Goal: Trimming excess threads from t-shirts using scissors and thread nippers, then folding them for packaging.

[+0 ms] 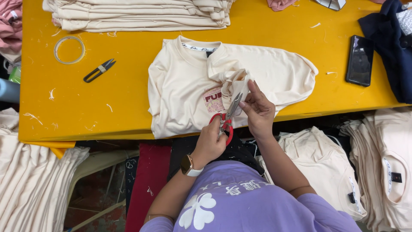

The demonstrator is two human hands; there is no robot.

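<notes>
Left hand [210,139] grips the red-handled scissors [227,118], blades up at a bunched fold of the cream shirt [184,86] (lying on the yellow bench [107,103]). Right hand [257,111] pinches that fold beside the blades.

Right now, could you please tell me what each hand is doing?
Left hand: closed on the red-handled scissors.
Right hand: pinching a fold of the cream T-shirt.

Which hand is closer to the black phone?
The right hand. It pinches the cream shirt, partway toward the phone. The left hand holds the red-handled scissors, farther away.
</notes>
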